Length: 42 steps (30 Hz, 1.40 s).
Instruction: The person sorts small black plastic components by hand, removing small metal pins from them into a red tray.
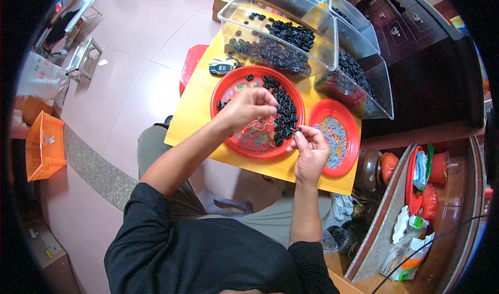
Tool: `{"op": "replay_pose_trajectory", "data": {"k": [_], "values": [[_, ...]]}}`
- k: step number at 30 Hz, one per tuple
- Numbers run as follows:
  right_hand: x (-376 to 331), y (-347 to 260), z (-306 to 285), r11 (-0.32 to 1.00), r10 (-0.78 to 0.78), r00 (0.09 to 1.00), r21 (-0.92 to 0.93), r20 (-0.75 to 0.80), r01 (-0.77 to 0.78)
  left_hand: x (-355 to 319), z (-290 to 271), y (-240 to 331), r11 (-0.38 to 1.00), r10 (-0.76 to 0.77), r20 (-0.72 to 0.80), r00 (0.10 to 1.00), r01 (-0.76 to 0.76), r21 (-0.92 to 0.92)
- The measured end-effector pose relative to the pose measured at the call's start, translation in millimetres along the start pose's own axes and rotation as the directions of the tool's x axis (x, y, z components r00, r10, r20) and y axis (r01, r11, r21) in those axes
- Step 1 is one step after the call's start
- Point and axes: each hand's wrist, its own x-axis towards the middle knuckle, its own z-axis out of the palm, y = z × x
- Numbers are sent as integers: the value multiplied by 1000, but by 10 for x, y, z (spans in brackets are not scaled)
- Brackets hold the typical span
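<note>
My left hand (253, 107) is above the large red tray (217, 88), thumb and fingertips pinched together. What they hold, if anything, is too small to make out. At that tray's right edge, my right hand (311, 149) pinches a small black round piece (298, 130), with something thin and pale beside it. Many black ring-shaped pieces (286, 118) crowd the tray's right half, and small silvery metal pieces (254, 139) lie near its front. A smaller red tray (355, 149) to the right holds more silvery metal pieces (332, 133).
Clear plastic bins (332, 68) of black pieces stand at the back of the yellow-covered table (189, 118). A car key (221, 67) lies beside the large tray. Dark drawers (395, 31) and an open shelf (452, 200) are at right; an orange crate (47, 146) is at left.
</note>
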Motion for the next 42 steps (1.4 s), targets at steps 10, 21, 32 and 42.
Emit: {"op": "replay_pose_trajectory", "data": {"k": [10, 21, 32, 42], "values": [[-109, -86, 384, 997, -42, 996, -65, 85, 47, -510, -35, -147, 730, -117, 120, 986, 167, -663], [-31, -53, 535, 998, -26, 994, -60, 109, 32, -495, -81, -133, 785, 10, 22, 1000, 6, -620], [22, -80, 502, 972, -43, 978, -219, 205, 89, -577, -12, -73, 904, 89, -37, 995, -96, -416], [30, -157, 533, 919, -119, 943, -324, 312, 224, -609, 1, -42, 933, 110, -67, 992, -126, -337]]}}
